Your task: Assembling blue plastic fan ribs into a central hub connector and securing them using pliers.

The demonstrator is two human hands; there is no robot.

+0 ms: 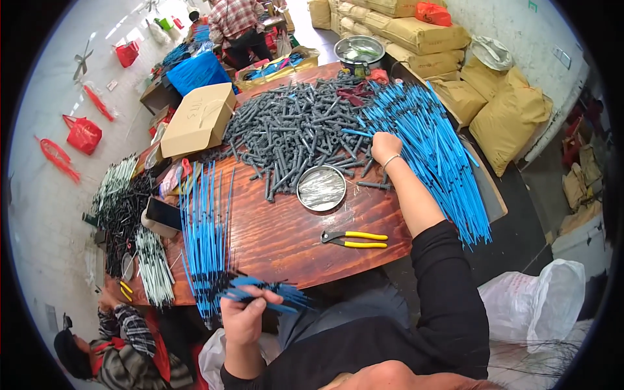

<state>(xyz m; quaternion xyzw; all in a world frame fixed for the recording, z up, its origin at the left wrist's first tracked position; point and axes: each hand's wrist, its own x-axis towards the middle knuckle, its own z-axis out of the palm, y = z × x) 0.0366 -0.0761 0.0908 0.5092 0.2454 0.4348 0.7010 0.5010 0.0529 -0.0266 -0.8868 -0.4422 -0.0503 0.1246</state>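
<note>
rods (278,294) in left hand (243,318), blue, ends a blur

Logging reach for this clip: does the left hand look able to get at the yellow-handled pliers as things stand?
Probably not without freeing itself: the left hand holds a bundle of blue rods. Otherwise the way looks free, as the yellow-handled pliers lie uncovered on the wooden tabletop.

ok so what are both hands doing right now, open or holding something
Left hand: closed, holding a bunch of blue-and-black rods.
Right hand: closed, apparently on a blue rod by the pile.
</note>
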